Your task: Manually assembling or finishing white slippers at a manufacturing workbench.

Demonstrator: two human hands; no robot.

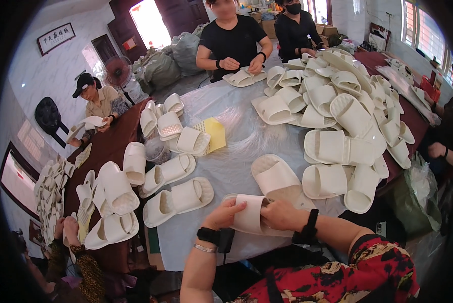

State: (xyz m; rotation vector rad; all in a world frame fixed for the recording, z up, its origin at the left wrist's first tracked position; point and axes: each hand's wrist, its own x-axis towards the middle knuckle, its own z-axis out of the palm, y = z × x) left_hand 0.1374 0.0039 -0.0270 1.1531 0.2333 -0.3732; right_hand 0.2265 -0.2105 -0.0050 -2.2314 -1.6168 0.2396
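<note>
At the near edge of the table lies a cream slide slipper [247,218], its broad strap facing up. My left hand [222,213] grips the left side of that strap, the thumb pressed on top. From the other side my right hand [283,215] holds the strap's edge, with its fingertips partly hidden in the opening. Just beyond my hands another cream slipper [274,174] rests on the plastic-covered table. To the left of my hands lies a pair of matching slippers [183,197], close together.
A large heap of slippers [350,113] covers the table's right side. More slippers, a yellow sheet [215,134] and a clear container [156,150] lie to the left. Co-workers sit or stand around the table, one handling slippers at the far edge. Filled sacks [186,53] stand behind.
</note>
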